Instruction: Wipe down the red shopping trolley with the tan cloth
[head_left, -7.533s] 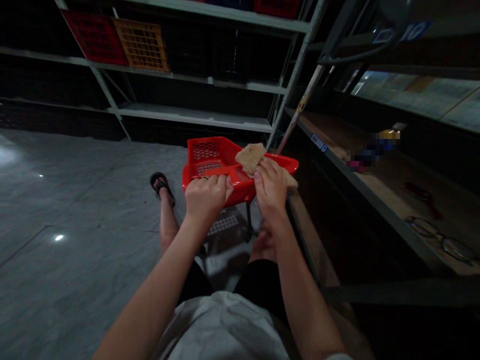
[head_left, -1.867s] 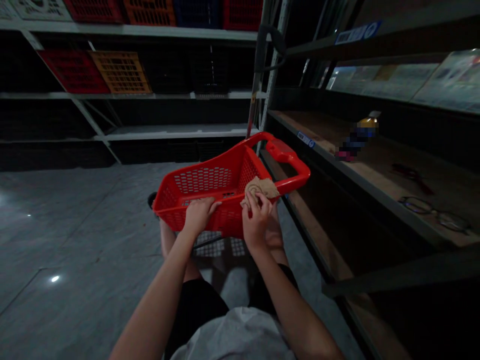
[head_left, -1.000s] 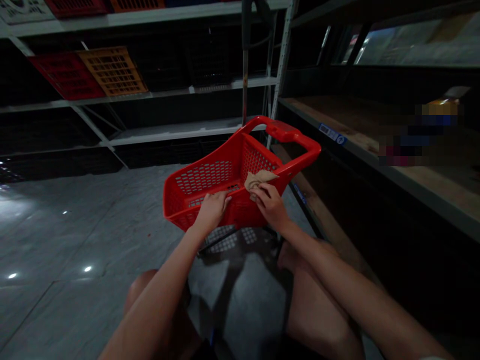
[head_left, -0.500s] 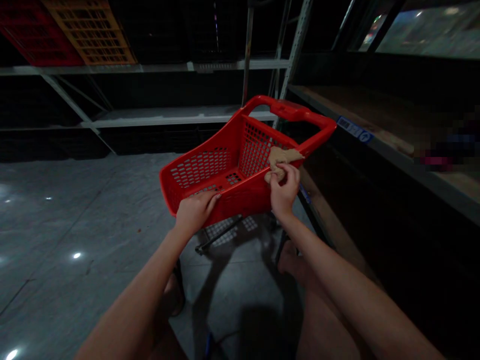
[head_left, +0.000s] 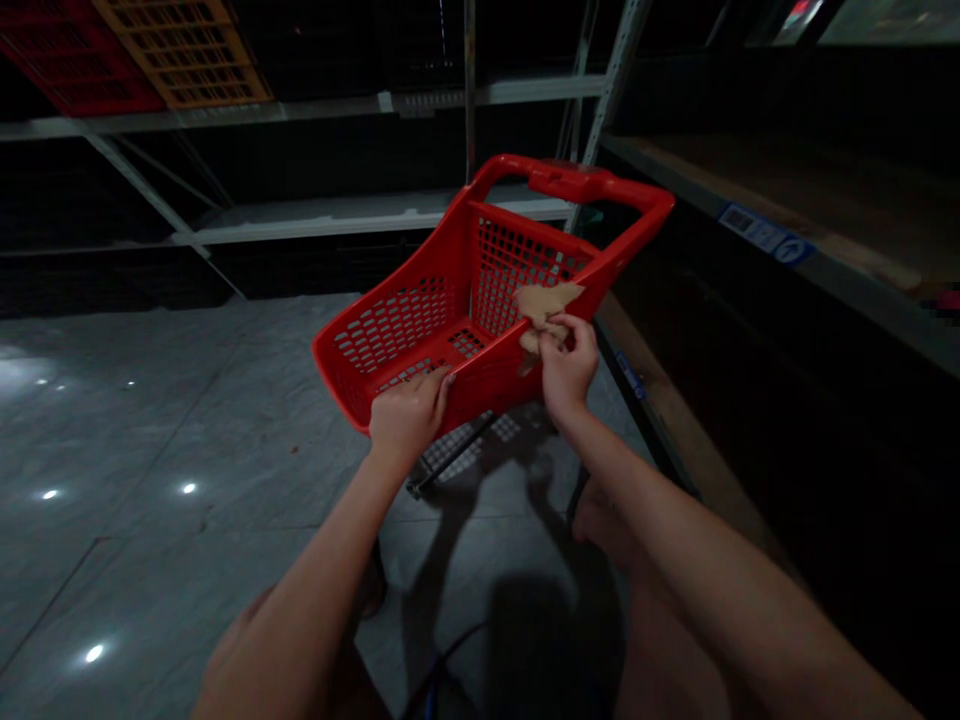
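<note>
A red plastic shopping cart stands in front of me, its handle at the upper right and its basket walls full of holes. My left hand is closed over the near rim, thumb lying along the top edge. Further along that same rim, close to the handle end, my right hand pinches a crumpled tan cloth. Part of the cloth drapes over the rim and touches the red plastic. The fingers of my left hand inside the basket are partly hidden.
Metal shelving runs along the back, with a red crate and a yellow crate on it. On the right is a dark shelf unit with a blue-and-white label. Grey tiled floor spreads to the left. A dark cord lies near my feet.
My right hand and the cloth have shifted slightly left along the rim. The left hand still grips the rim. The whole view has tilted and shifted a little.
</note>
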